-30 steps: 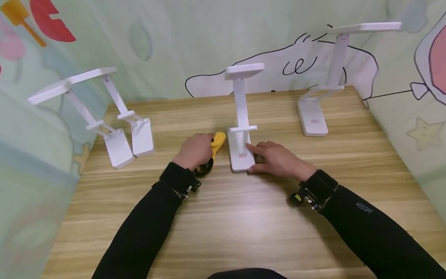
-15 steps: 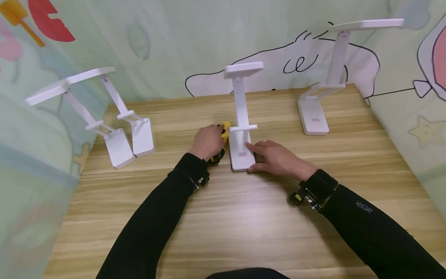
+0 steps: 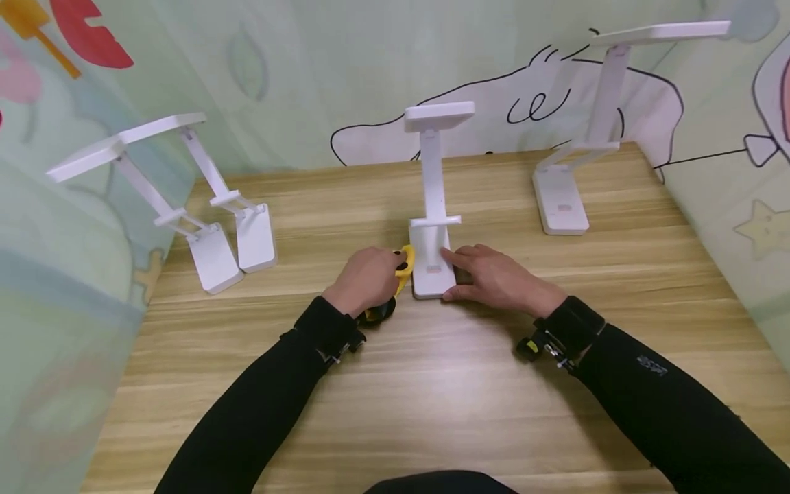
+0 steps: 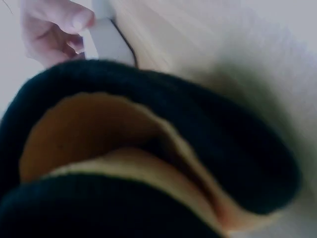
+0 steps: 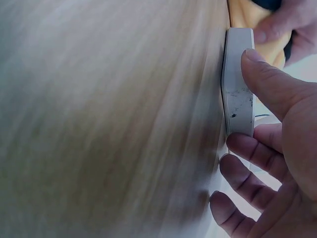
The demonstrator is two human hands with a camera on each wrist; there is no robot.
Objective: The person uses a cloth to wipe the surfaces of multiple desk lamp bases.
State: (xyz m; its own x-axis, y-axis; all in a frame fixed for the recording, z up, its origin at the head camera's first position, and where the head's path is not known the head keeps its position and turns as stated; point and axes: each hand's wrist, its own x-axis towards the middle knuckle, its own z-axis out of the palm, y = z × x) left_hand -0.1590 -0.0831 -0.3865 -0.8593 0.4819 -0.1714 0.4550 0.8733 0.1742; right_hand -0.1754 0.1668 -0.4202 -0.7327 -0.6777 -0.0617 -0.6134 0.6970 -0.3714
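Your right hand [image 3: 496, 278] pinches the near right corner of the middle lamp [image 3: 434, 259], which stands upright on the surface [image 3: 432, 405], probably so it cannot slide while your left hand [image 3: 369, 278] grips the yellow-and-black item [image 3: 405, 266] just beside its left edge.

Nursery-like setting, cartoon-print walls [image 3: 308, 75] around a wood-grain table [image 3: 432, 391]

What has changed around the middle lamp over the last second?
The left hand, gripping the yellow item, went forward, then came back toward the person; overall it moved right, closer to the base of the middle lamp. Nothing was let go. The right hand stayed on that base, and the lamp stayed put.
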